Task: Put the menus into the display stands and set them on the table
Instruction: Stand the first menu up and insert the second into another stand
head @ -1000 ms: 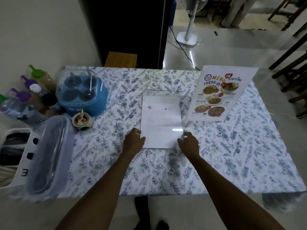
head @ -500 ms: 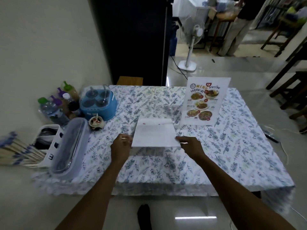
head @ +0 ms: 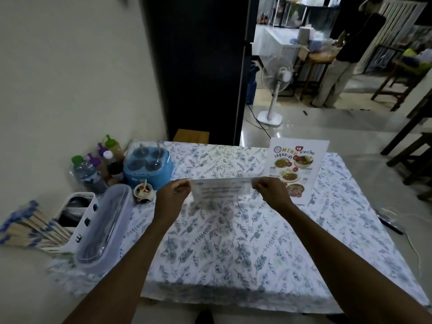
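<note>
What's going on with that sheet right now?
Both hands, left and right, grip the menu sheet above the table. Standing menu behind. Nothing blocking.

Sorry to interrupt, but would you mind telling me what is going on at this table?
A person is holding a clear display stand with a menu above the floral tablecloth, left hand and right hand gripping its two sides. Another filled menu stand already stands upright at the right.

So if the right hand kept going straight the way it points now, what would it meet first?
Probably the upright printed menu sheet with food photos, standing just beyond the right hand, which grips the clear acrylic display stand. Depth is uncertain.
</note>
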`<action>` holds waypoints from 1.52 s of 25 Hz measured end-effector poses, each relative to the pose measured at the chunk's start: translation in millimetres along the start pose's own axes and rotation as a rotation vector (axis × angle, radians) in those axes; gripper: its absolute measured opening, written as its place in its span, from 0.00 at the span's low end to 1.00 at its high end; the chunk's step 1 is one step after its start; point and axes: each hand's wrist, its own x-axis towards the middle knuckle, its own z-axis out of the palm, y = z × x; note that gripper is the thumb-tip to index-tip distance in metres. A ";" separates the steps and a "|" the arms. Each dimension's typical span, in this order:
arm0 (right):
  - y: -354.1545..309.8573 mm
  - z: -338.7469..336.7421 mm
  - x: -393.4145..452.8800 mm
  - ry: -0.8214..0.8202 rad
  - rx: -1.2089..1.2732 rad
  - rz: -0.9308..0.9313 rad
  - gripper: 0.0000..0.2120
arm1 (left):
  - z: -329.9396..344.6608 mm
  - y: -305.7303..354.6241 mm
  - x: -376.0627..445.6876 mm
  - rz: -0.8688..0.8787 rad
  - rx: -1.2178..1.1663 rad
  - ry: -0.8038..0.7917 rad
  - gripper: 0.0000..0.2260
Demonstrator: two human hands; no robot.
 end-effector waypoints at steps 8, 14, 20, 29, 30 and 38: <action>-11.1 10.4 97.4 0.043 -0.122 -0.004 0.09 | 18.2 2.1 115.1 0.083 0.112 0.065 0.03; -11.4 37.3 130.5 0.089 -0.105 0.057 0.09 | 27.5 -9.7 158.6 0.075 0.171 0.005 0.04; -11.6 45.2 145.3 0.090 -0.122 0.100 0.09 | 33.9 -16.6 173.0 0.035 0.153 0.021 0.08; -12.9 53.5 145.7 0.095 -0.153 0.106 0.08 | 41.8 -15.0 165.6 0.054 0.261 0.056 0.11; -11.6 52.8 145.6 0.089 -0.158 0.108 0.08 | 43.2 -11.9 161.9 0.062 0.258 0.066 0.13; -1.5 31.8 144.8 0.088 -0.086 0.030 0.12 | 49.7 19.6 155.4 0.177 0.296 0.179 0.23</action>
